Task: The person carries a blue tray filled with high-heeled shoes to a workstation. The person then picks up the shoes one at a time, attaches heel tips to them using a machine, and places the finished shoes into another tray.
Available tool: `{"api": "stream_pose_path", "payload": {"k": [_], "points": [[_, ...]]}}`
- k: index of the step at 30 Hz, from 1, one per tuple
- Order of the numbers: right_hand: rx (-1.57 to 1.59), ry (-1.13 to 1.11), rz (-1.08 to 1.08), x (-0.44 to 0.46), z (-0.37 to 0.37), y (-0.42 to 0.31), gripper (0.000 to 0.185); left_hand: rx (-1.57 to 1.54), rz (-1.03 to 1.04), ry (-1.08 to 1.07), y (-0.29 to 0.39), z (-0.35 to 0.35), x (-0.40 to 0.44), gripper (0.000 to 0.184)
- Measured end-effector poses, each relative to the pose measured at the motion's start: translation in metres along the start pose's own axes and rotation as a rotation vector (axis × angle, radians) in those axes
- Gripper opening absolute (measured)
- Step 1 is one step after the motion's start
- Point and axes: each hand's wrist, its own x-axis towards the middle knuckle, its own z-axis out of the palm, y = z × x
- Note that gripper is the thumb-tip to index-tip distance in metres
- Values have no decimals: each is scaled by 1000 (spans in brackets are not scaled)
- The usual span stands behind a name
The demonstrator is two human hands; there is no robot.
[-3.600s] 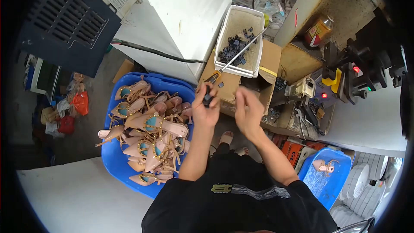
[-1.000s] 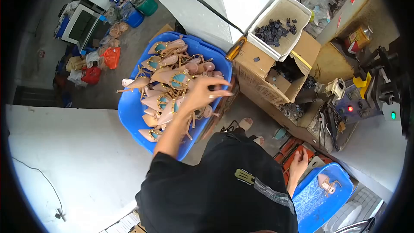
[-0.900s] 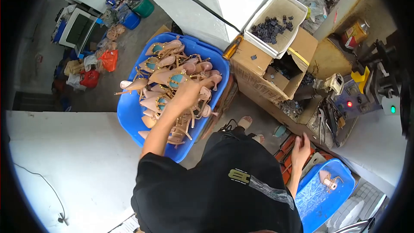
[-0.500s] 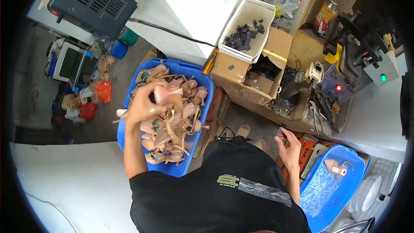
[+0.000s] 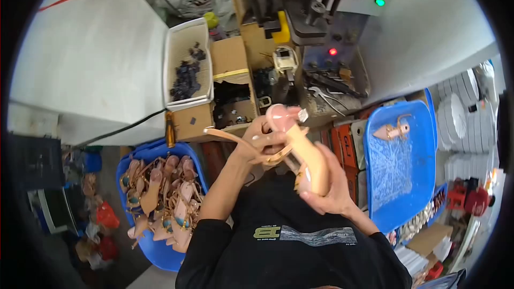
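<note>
A pale pink high-heeled sandal (image 5: 310, 158) is held in front of my chest, its sole side turned partly up. My left hand (image 5: 258, 142) grips its upper end, close to the heel area, where a loose strap hangs out to the left. Around the lower, toe end of the same shoe my right hand (image 5: 334, 184) is closed. To the left, a blue tub (image 5: 201, 166) holds a heap of similar sandals with gold studs and straps. In the blue tub (image 5: 375, 155) at the right lies one sandal (image 5: 391, 131).
Ahead stands a machine (image 5: 300, 16) with a green and a red light, pliers (image 5: 326, 99) beside it. A white tray (image 5: 209, 75) of small black parts rests by a cardboard box (image 5: 230, 56). An orange-handled screwdriver (image 5: 170, 128) sits at the box's left.
The view has swung to the right. My left hand has brought a sandal from the left tub to in front of my chest, and my right hand has closed on it too.
</note>
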Motion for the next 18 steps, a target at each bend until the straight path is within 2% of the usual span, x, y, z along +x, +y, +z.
{"api": "stream_pose_path", "payload": {"k": [1, 2, 3, 4, 5, 7, 8, 10, 13, 15, 18], "points": [[-147, 97, -35, 3, -3, -6, 99, 114, -9, 44, -1, -3, 9, 72], [-296, 200, -56, 7, -6, -11, 94, 38, 11, -18, -2, -12, 15, 68], [-289, 275, 1, 17, -5, -14, 93, -36, 25, -75, 0, -25, 17, 65], [-340, 325, -3, 29, -2, -14, 93, -4, -22, -36, 4, -34, 18, 61], [-391, 374, -6, 43, 0, -13, 92, -71, -36, 32, 6, -46, 23, 54], [-489, 453, 24, 80, 12, -14, 90, -264, 71, 160, 16, -58, 38, 48], [-560, 477, -63, 98, 17, -4, 92, -281, 125, 270, 21, -68, 44, 46], [-513, 481, -33, 122, 24, -4, 91, -239, 215, 451, 28, -90, 49, 38], [-511, 499, -1, 136, 33, -3, 89, -390, 228, 734, 19, -105, 48, 35], [-494, 488, 81, 139, 36, -11, 89, -431, 267, 615, 10, -128, 42, 30], [-579, 476, 62, 147, 39, -10, 88, -464, 309, 484, 7, -144, 39, 27]]}}
